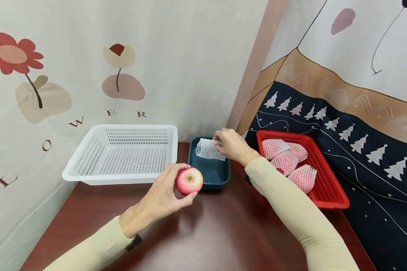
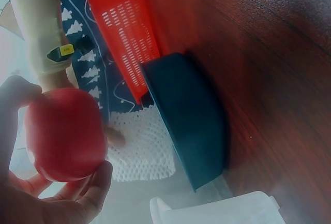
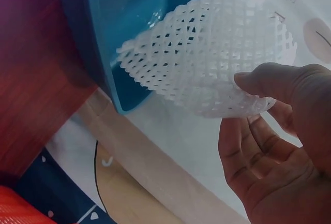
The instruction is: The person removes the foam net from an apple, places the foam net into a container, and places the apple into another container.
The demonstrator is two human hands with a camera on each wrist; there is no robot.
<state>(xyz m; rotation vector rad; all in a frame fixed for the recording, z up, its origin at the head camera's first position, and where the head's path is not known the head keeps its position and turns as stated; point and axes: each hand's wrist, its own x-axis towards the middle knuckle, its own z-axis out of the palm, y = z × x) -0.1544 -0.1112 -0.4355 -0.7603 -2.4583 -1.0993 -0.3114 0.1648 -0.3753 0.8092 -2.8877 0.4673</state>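
Left hand (image 1: pixel 161 196) curls thumb and fingers round a bare apple (image 1: pixel 189 181); over the blue tub (image 1: pixel 214 172), a foam net (image 1: pixel 207 149) hangs pinched in the right hand (image 1: pixel 234 145). Discarding it seems the step in hand; next calls for parting those fingertips.

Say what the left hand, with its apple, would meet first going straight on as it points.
Probably the blue tray, just beyond the left hand and apple in the head view. Height is unclear; above the rim, it might meet the loose net instead.
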